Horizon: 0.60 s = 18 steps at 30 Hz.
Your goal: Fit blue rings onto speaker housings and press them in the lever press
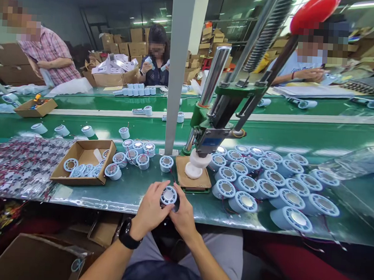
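Note:
Between both hands, near the table's front edge, is a light-blue round motor housing (pixel 169 195) with a silver disc in its top. My left hand (pixel 152 205) wraps its left side, fingers curled over the rim. From the other side my right hand (pixel 183 213) grips it, thumb close to the left thumb. Just beyond stands a hand press (pixel 210 137) with a white round pusher (pixel 200 158) above a white seat (pixel 193 171) on a brown board (pixel 180 177). A similar housing (pixel 166 163) stands left of the board.
Many like housings (pixel 247 183) crowd the table right of the press; several more (pixel 131 155) stand left. A cardboard box (pixel 109 163) holds light-blue rings. Flat parts with red wires (pixel 23 160) cover the far left. A grey post (pixel 178 72) rises behind; co-workers sit and stand across the green belt (pixel 137 127).

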### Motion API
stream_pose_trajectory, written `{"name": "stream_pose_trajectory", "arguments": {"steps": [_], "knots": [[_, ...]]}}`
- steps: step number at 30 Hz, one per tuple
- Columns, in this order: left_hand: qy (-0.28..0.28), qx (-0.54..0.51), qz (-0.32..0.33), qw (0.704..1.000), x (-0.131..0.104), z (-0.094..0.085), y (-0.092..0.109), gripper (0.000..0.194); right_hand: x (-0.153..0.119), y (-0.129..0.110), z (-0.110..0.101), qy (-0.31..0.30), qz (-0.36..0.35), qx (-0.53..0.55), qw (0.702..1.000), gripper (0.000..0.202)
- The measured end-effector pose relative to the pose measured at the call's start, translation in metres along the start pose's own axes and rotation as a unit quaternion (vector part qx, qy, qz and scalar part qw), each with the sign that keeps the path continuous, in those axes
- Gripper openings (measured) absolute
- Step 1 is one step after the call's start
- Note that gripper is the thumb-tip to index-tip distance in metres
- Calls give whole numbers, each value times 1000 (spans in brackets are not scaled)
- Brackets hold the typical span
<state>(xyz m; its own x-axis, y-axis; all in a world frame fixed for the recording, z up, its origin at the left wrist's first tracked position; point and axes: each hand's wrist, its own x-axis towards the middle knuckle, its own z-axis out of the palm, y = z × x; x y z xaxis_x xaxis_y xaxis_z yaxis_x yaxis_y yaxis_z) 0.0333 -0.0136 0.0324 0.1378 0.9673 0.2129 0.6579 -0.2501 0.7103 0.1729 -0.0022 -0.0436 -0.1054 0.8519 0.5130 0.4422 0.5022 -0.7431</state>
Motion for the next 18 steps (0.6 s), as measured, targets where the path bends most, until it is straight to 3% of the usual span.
{"name": "stream_pose_trajectory", "arguments": {"steps": [6,9,11,13,16,18], "knots": [[23,-46,-11,999,-8,12,-8,60,-1,0,2,-33,7,2,999,58],[36,-74,-33,996,-12,24,-14,62,6,-6,-15,-111,-15,-52,992,56],[29,-93,-57,994,-10,26,-16,58,29,-23,-48,-161,-55,-106,980,59],[15,-105,-76,991,1,21,-14,52,72,-54,-98,-126,-126,-157,971,53],[22,-117,-71,990,31,6,0,50,160,-118,-184,77,-216,-229,946,42],[40,-139,-51,988,54,1,15,51,218,-153,-221,181,-178,-247,935,51]]}}
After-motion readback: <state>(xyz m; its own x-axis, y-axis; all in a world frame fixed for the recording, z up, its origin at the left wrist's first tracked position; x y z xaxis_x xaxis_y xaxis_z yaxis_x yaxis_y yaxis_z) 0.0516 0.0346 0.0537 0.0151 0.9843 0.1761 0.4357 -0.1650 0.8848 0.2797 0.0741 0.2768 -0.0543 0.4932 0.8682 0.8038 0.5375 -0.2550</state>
